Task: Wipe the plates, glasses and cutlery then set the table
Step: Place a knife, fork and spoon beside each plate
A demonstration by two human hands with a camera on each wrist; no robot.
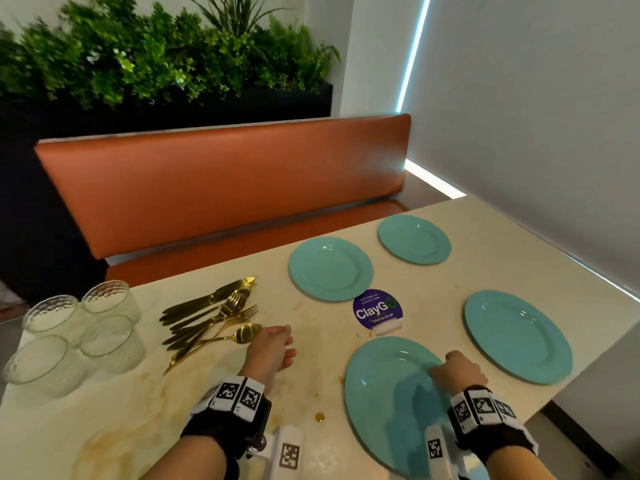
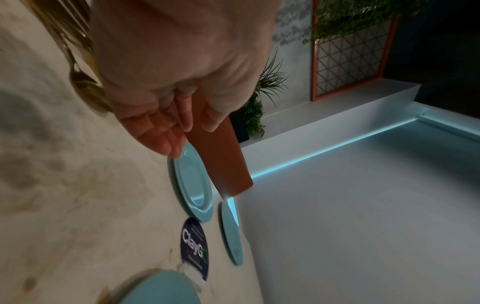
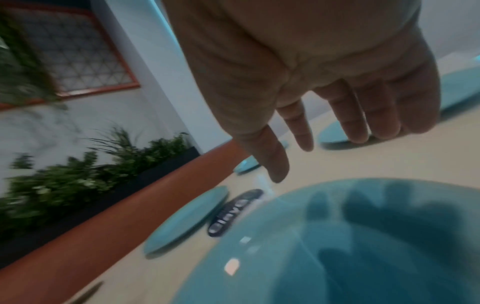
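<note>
Nearest to me, my right hand (image 1: pixel 457 370) is hovering over the near teal plate (image 1: pixel 381 410), fingers loosely extended and holding nothing; the wrist view is blurred, so I cannot tell whether the fingertips are touching the glaze. My left hand (image 1: pixel 272 348) is hanging just above the cream table (image 1: pixel 138 410), fingers relaxed and empty, just beside the bowl of a gold spoon (image 1: pixel 246 332). That spoon is lying at the near edge of the gold cutlery pile (image 1: pixel 211 315), knives and forks overlapping. Four ribbed glasses (image 1: pixel 78 332) are standing upright in a cluster to the left of the pile. Brownish stains (image 1: pixel 319 417) are marking the tabletop between my wrists. Beyond my hands, a purple round sticker (image 1: pixel 377 309) is sitting between the plates. A second plate (image 1: pixel 517 336) is lying to the right, a third (image 1: pixel 330 269) and a fourth (image 1: pixel 414 239) farther off. An orange bench (image 1: pixel 221 188) and green plants (image 1: pixel 156 53) are filling the background.
</note>
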